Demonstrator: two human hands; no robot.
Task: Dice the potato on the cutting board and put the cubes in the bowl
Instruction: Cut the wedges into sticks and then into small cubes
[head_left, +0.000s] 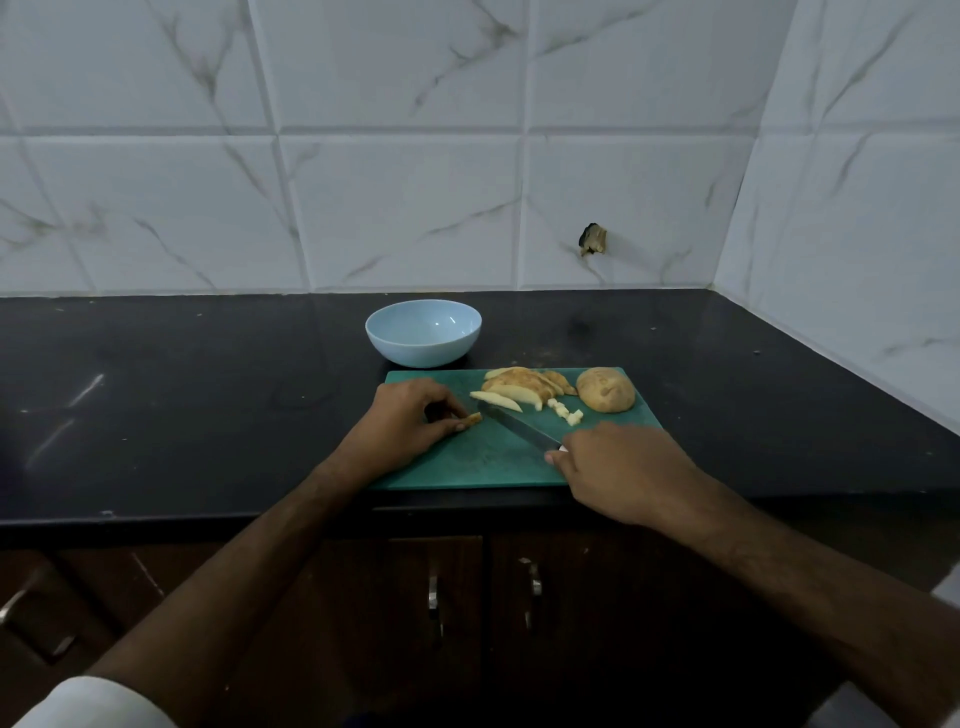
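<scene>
On the green cutting board (467, 462) my left hand (410, 421) pinches a small potato strip (471, 419) between thumb and fingers. My right hand (623, 467) grips the handle of a knife (519, 426), whose blade tip lies beside that strip. Further back on the board lie a pile of potato slices (524, 385), a few small cubes (566, 410) and an uncut potato half (605, 389), skin up. The pale blue bowl (423, 332) stands behind the board; nothing shows inside it.
The board sits at the front edge of a black countertop (182, 395). White marble tiles line the back wall and the right wall (857, 208), which meet in a corner. Dark cabinet doors with metal handles (434, 597) are below.
</scene>
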